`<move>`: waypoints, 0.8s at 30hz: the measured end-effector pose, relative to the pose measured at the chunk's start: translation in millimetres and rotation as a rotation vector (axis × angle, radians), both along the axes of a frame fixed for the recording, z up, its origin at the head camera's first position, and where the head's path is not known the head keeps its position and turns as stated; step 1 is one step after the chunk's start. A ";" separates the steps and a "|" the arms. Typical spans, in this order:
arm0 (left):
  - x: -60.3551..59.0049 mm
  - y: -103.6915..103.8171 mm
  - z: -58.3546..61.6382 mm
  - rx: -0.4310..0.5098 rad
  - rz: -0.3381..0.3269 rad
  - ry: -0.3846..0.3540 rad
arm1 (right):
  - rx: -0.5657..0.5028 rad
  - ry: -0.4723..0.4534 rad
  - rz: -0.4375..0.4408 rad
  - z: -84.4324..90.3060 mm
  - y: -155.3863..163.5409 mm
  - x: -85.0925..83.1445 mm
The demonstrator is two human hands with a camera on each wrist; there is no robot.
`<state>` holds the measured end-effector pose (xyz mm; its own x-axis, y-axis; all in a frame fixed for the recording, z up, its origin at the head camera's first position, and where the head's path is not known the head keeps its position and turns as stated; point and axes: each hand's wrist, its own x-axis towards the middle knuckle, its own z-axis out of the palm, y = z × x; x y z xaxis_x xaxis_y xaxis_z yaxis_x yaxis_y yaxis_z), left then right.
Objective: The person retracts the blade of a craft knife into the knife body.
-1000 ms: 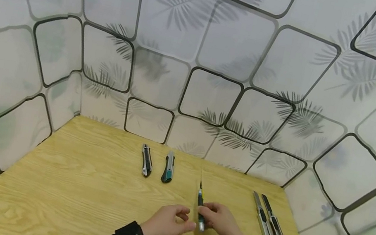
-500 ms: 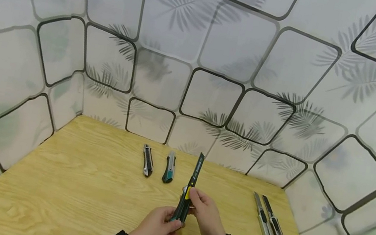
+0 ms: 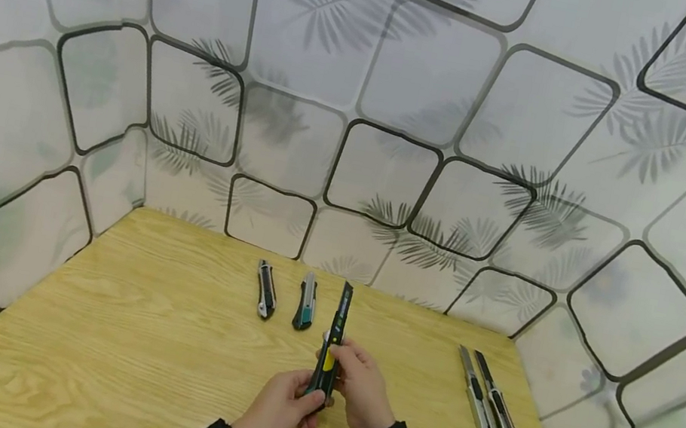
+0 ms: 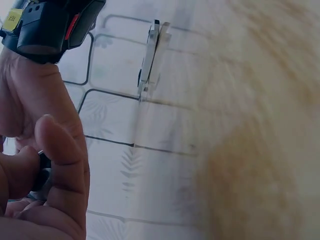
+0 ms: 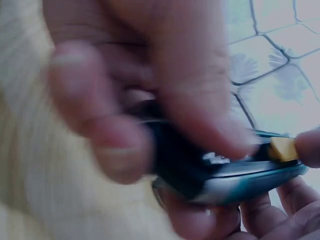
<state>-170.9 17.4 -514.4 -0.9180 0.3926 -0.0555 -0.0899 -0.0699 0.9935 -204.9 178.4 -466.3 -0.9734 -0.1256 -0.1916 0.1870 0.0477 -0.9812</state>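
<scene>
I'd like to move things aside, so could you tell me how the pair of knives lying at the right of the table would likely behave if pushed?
The two knives look stiff, with metal bodies, so they would likely slide rather than bend. They lie flat and long, so rolling seems unlikely. On the smooth table a push near one end would probably spin them.

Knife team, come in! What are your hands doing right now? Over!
Left hand grips the knife low. Right hand pinches its yellow slider. Four other knives lying apart on the table, nothing in the way.
</scene>
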 end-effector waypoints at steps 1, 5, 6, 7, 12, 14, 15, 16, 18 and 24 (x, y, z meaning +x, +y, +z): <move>-0.4 -0.2 0.9 0.005 0.004 0.003 | 0.004 -0.009 0.004 -2.8 -0.9 0.4; -1.5 -2.3 3.4 -0.002 0.027 0.000 | 0.001 -0.036 0.035 -13.3 -4.4 5.6; -1.6 -2.8 3.6 -0.007 0.032 -0.001 | -0.003 -0.041 0.042 -14.7 -5.1 6.9; -1.7 -3.3 3.8 -0.012 0.037 -0.002 | -0.014 -0.044 0.049 -15.6 -5.6 8.2; -2.8 -4.6 5.3 -0.038 0.052 0.011 | -0.058 -0.038 0.098 -16.9 -5.4 10.8; -3.9 -5.2 6.0 -0.050 0.049 0.017 | -0.065 -0.038 0.120 -17.2 -3.7 10.9; -4.6 -5.4 6.4 -0.054 0.049 0.020 | -0.061 -0.037 0.125 -17.8 -2.2 10.7; -5.7 -5.5 6.3 -0.059 0.049 0.025 | -0.046 -0.037 0.126 -18.2 -0.5 10.4; -7.9 -6.7 6.6 -0.065 0.054 0.032 | -0.005 -0.035 0.128 -18.0 2.0 9.5; -8.7 -7.9 3.4 -0.091 0.061 0.007 | 0.128 -0.060 0.111 -15.2 11.1 -5.6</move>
<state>-179.6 9.5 -511.0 -0.9406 0.3297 -0.0816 -0.0810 0.0155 0.9966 -210.6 189.6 -481.5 -0.9411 -0.2025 -0.2707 0.2320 0.1955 -0.9529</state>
